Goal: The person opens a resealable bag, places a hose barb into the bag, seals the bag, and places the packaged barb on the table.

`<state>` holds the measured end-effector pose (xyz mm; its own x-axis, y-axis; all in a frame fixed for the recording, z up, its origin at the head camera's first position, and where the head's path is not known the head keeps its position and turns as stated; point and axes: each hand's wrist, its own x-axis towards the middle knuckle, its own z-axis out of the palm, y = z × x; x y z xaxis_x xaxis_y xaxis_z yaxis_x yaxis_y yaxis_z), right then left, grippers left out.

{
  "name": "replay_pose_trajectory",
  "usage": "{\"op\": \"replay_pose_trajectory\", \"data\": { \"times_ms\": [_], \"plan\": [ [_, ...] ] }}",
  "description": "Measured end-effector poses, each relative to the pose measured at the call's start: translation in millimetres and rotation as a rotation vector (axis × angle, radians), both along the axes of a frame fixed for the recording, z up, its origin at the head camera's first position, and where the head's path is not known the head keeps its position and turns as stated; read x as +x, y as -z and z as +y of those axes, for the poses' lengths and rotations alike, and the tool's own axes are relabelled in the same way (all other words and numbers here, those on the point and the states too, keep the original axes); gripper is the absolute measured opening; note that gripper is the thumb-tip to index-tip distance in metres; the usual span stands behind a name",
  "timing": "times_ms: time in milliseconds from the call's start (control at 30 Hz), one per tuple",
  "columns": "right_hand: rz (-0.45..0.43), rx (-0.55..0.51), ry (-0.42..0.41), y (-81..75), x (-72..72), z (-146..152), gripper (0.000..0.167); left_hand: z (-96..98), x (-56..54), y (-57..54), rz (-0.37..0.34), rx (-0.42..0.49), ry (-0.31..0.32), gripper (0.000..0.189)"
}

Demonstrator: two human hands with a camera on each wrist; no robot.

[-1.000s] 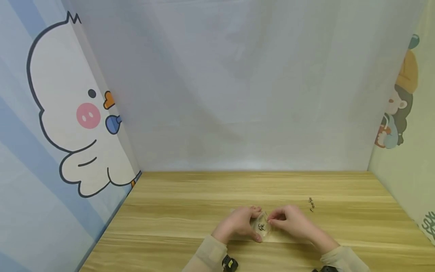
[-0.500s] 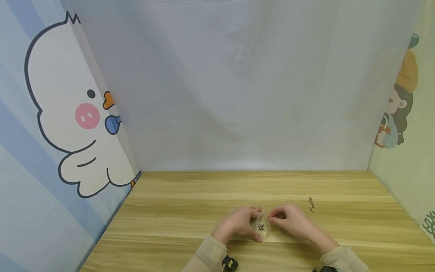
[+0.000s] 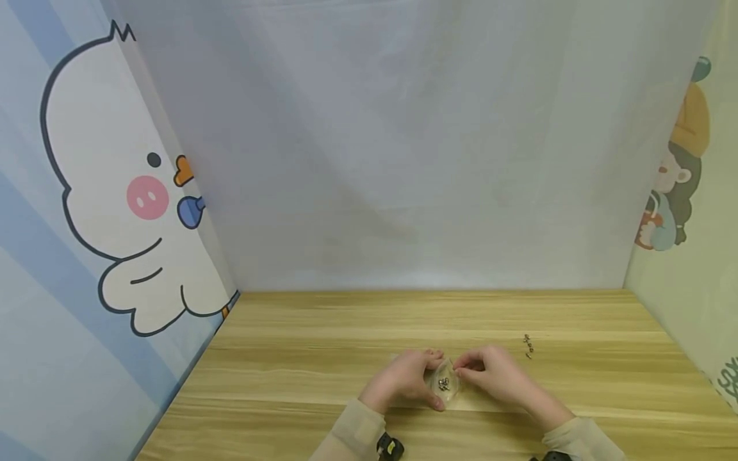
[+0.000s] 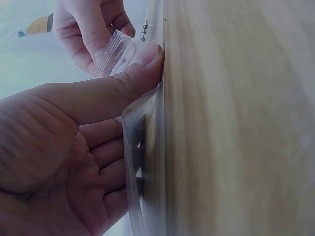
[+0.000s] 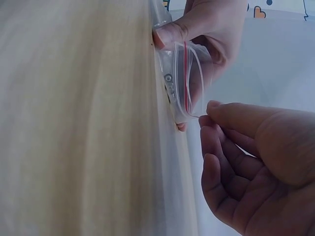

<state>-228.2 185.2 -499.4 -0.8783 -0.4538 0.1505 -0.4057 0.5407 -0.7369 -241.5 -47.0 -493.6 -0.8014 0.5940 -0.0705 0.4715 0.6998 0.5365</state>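
A small clear zip-lock bag [image 5: 177, 93] with a red line along its mouth rests on the table, its mouth spread apart. Several small shiny metal pieces, resembling screws [image 3: 443, 384], lie inside it. My left hand [image 3: 408, 379] grips the bag from the left, thumb on the near side and fingers on the far side. With thumb and index finger, my right hand [image 3: 497, 376] pinches the edge of the bag's mouth; its other fingers are curled loosely in the right wrist view. Part of the bag is hidden behind the left hand.
Several more small metal pieces [image 3: 528, 346] lie in a short row on the wooden table [image 3: 323, 326], beyond the right hand. A grey-white curtain [image 3: 403, 160] stands behind the table, with printed cartoon cloths on the left [image 3: 98, 160] and right [image 3: 686, 282].
Both hands stay nearly still on the bag; the right fingertips have moved very slightly up and left at its edge. The pieces on the table have not moved.
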Motion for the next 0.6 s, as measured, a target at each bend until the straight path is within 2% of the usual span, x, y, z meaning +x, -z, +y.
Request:
{"op": "replay_pose_trajectory", "data": {
  "times_ms": [600],
  "plan": [
    [0.014, 0.000, -0.007, 2.0, -2.0, 2.1, 0.007, -0.3, 0.2, 1.6, 0.004, 0.015, -0.009, 0.082]
  ]
}}
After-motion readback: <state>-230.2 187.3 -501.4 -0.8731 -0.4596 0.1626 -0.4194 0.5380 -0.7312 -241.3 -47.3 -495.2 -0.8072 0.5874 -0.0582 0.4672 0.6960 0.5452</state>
